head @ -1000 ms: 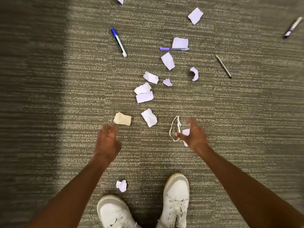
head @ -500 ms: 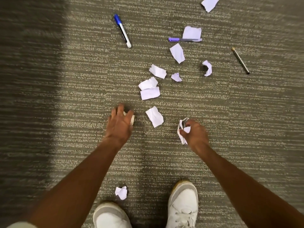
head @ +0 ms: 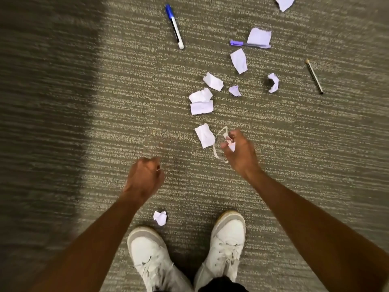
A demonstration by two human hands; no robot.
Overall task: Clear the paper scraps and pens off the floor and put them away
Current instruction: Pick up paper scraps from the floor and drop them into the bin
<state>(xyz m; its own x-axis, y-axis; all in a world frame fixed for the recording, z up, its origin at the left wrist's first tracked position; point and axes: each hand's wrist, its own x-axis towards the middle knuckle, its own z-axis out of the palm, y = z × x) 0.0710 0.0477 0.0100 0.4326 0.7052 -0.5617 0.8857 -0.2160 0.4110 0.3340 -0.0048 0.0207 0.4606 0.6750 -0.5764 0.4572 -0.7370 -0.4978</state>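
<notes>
From the head camera, looking down, the right hand [head: 240, 152] is above the carpet [head: 126, 123] with its fingers curled around a thin paper strip [head: 217, 147] and a small paper scrap [head: 231, 146]; the strip hangs in a loop to the left of the fingers. Just beside this hand, on its left, one white scrap [head: 204, 135] lies flat on the carpet. The left hand [head: 145, 178] is closed like a fist; a small pale edge shows at the fingers, but I cannot tell what is inside. A crumpled scrap [head: 160, 217] lies near the left shoe [head: 147, 256], below the left hand. Further ahead, well apart from both hands, more scraps [head: 201, 101] lie in a group. A blue marker [head: 174, 26] is at the top, a purple pen [head: 248, 44] lies partly under a scrap, and a thin dark pen [head: 314, 76] is on the right.
</notes>
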